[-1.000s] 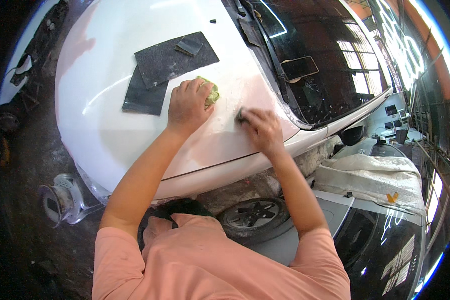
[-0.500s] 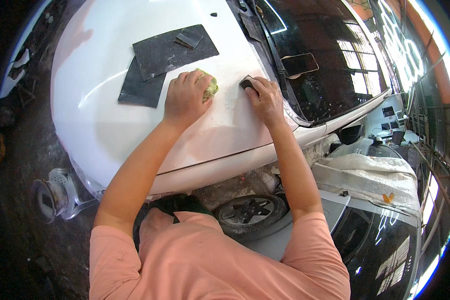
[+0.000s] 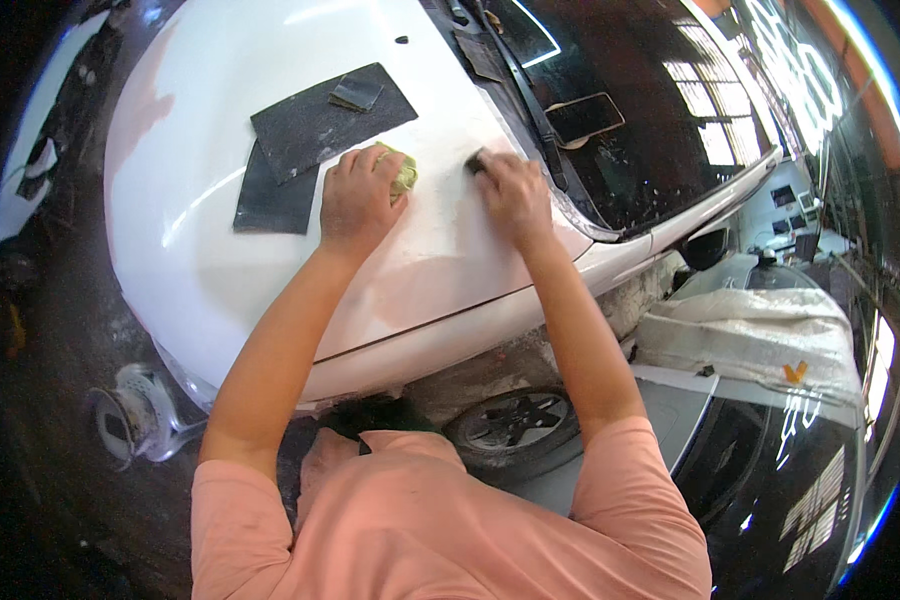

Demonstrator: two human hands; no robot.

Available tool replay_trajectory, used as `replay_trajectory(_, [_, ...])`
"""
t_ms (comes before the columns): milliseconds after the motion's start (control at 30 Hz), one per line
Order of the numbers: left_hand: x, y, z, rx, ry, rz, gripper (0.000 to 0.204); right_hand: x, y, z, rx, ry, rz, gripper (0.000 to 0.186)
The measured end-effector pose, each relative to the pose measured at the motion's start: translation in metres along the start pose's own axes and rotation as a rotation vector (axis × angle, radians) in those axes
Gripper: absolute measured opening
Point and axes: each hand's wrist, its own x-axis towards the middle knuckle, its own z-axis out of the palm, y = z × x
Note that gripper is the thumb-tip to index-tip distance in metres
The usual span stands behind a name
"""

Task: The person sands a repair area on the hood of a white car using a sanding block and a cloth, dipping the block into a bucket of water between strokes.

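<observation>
A white car hood (image 3: 205, 120) lies under both of my hands, with dull pinkish and whitish patches on its paint. My left hand (image 3: 356, 208) is closed around a crumpled yellow-green cloth or sponge (image 3: 404, 174) and rests on the hood. To its right, my right hand (image 3: 517, 200), somewhat blurred, presses a small dark piece of sandpaper (image 3: 474, 161) on the hood close to the windshield. Beyond my left hand lie two dark sandpaper sheets, the upper sheet (image 3: 305, 120) overlapping the lower sheet (image 3: 270, 200). A small dark piece (image 3: 357, 91) sits on the upper one.
A phone (image 3: 585, 119) lies on the windshield (image 3: 650, 170), beside the wiper (image 3: 530, 95). Near my body are a car wheel (image 3: 515, 425) and another car partly under a pale cover (image 3: 750, 335). A metal wheel rim (image 3: 135, 415) stands on the floor at left.
The view has shifted and turned slightly. My right hand is more blurred, having moved slightly with the sandpaper on the hood. My left hand still holds the yellow-green thing in nearly the same place.
</observation>
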Motion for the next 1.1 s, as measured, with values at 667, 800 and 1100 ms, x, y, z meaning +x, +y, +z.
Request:
replay_trajectory(667, [-0.023,0.129,-0.041,-1.378,-0.381,-0.658,0.050,-0.053,-0.113,-0.043,0.265,0.434,0.454,0.042])
replay_trajectory(800, [-0.007,0.098,-0.055,-1.234,-0.332,-0.558,0.039,-0.053,-0.155,-0.051,0.465,0.425,0.363,0.069])
replay_trajectory(1100, [-0.001,0.081,-0.078,-0.912,-0.171,-0.658,0.038,-0.052,-0.144,-0.056,1.460,0.253,0.429,0.086])
